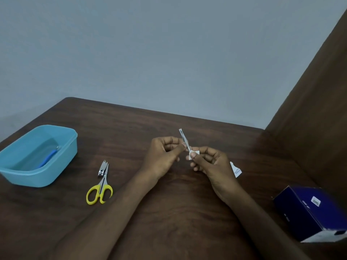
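Note:
Above the middle of the brown table point(169, 212), both hands hold a thin metal tool point(183, 138), tweezers by the look of it, with its tip pointing up and away. My left hand point(163, 156) pinches its shaft between thumb and forefinger. My right hand point(208, 162) pinches a small white pad point(193, 153) wrapped round the tool's lower end. The rest of the tool is hidden by my fingers.
A light blue plastic tub point(62, 156) at the left holds a blue-handled tool point(47, 158). Yellow-handled scissors point(100, 190) and a nail clipper point(102, 168) lie left of centre. A torn white wrapper point(235, 169) lies right of my right hand. A dark blue box point(311, 212) stands at the right edge.

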The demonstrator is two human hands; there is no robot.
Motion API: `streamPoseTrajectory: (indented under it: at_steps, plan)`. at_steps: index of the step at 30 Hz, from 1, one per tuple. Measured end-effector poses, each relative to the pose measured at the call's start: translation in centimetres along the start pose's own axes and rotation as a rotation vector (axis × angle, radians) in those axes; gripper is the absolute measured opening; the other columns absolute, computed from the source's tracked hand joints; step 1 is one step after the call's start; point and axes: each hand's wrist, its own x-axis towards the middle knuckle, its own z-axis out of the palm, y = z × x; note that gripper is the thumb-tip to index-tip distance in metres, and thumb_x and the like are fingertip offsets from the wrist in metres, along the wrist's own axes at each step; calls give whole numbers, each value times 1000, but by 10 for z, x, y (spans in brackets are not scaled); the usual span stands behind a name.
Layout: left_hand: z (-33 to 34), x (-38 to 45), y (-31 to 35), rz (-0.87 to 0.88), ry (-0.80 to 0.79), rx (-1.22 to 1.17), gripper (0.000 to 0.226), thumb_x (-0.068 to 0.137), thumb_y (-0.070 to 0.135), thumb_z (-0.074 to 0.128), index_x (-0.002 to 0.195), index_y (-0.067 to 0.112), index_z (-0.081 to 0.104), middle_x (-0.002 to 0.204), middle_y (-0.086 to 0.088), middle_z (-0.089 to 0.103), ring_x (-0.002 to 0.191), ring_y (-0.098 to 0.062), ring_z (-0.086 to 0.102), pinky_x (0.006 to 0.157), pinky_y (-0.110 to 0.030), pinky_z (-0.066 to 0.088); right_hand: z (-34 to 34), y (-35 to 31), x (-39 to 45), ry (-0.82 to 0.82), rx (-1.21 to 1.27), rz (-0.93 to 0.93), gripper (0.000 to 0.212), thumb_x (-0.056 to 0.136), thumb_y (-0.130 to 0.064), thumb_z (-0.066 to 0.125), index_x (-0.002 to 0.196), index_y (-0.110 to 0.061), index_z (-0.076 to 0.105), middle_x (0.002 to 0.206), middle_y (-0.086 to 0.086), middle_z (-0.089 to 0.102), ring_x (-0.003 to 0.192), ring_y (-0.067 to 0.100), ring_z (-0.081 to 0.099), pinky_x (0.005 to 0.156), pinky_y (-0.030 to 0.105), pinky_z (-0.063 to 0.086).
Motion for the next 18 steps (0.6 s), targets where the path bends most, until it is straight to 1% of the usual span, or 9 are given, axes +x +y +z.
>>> streamPoseTrajectory:
  at_steps: [3,5,8,10,13,16,18]
  plan:
    - [2,-3,0,28,34,41,7,97,15,78,101,11,82,83,2,83,58,-5,65,60,-16,51,-6,2,0,-14,34,19,11,96,-11,75,104,-4,80,89,13,79,70,13,64,67,22,55]
    - [1,-3,1,46,114,9,7,97,15,78,103,12,81,78,5,80,55,-2,62,53,-13,46,-7,2,1,-17,48,28,11,95,-11,76,102,-4,80,88,13,79,70,13,63,67,22,55]
    - [-2,-2,2,66,208,-33,11,99,13,76,108,11,82,88,2,82,57,4,61,51,-10,44,-4,3,2,-31,42,28,11,95,-12,77,101,-4,80,88,12,78,69,12,63,66,20,54]
    - [-2,-2,3,75,204,-23,11,99,13,75,107,10,82,91,-2,83,57,5,60,52,-10,44,-3,2,2,-33,42,30,11,94,-13,78,99,-3,80,87,11,78,68,12,63,65,21,54]
    - [0,-2,1,81,154,15,8,98,15,77,103,11,83,90,-6,84,56,1,57,56,-14,47,-3,1,2,-31,44,24,10,94,-14,79,95,-5,80,84,9,79,66,12,64,63,22,53]
    - [2,-3,-2,99,86,93,6,97,19,79,98,15,84,80,-3,82,56,-2,57,58,-18,46,-3,0,1,-22,31,16,13,94,-18,79,94,-5,77,85,11,80,65,12,64,62,22,52]
    - [3,-4,-3,119,66,116,6,96,20,81,95,14,84,76,0,80,57,1,61,60,-16,47,-2,2,0,3,21,8,22,93,-25,80,95,-3,77,83,12,79,65,12,64,62,24,52]
